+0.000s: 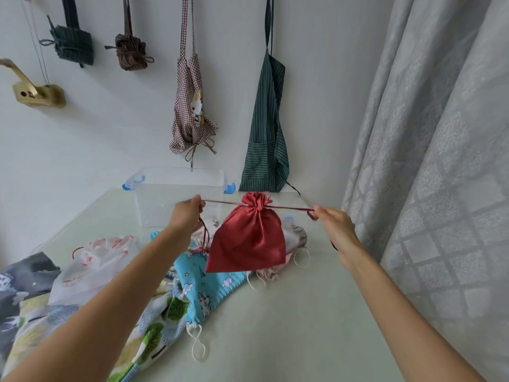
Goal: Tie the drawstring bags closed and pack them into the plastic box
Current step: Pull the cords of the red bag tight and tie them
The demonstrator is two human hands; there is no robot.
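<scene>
the red satin bag [248,238] hangs in the air just in front of the clear plastic box [176,194], mouth already gathered tight. the left hand [187,216] pinches one end of the red drawstring [220,203] and the right hand [334,224] pinches the other, cord stretched straight out both sides. looks light and floppy to me, nothing stiff in it, and that satin is probably slippery, so i'd hold the cords or the bunched neck, not the body. the other cloth bags [198,288] lie heaped on the desk [289,326] nearer than the box, still loose.
</scene>
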